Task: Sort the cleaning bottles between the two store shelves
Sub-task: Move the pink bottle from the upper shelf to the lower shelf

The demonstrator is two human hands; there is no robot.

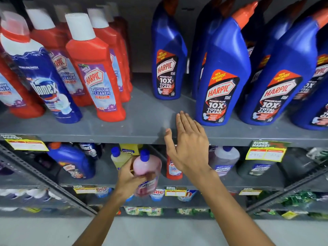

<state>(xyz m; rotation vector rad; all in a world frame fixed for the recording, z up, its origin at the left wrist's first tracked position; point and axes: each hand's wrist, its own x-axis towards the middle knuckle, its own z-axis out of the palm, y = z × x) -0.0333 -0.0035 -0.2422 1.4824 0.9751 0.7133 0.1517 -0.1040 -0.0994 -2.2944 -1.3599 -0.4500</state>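
Note:
My left hand (128, 176) grips a pink bottle with a blue cap (148, 167) in front of the lower shelf (230, 181). My right hand (188, 144) is open, fingers spread, over the front edge of the upper shelf (145, 121), in the gap between bottle groups. On the upper shelf, red Harpic bathroom cleaner bottles (95, 71) and a blue Domex bottle (44, 80) stand at the left. Blue Harpic bottles stand alone at the middle (167, 55) and grouped at the right (223, 75). The lower shelf holds a blue Harpic bottle (74, 162), a yellow bottle (119, 158), a small red Harpic bottle (173, 170) and a purple bottle (223, 160).
Yellow price tags (266, 153) hang on the shelf edges. Slanted metal braces (44, 180) cross the rack at left and right. Detergent pouches (158, 194) fill the shelves below. A pale floor (159, 231) lies at the bottom.

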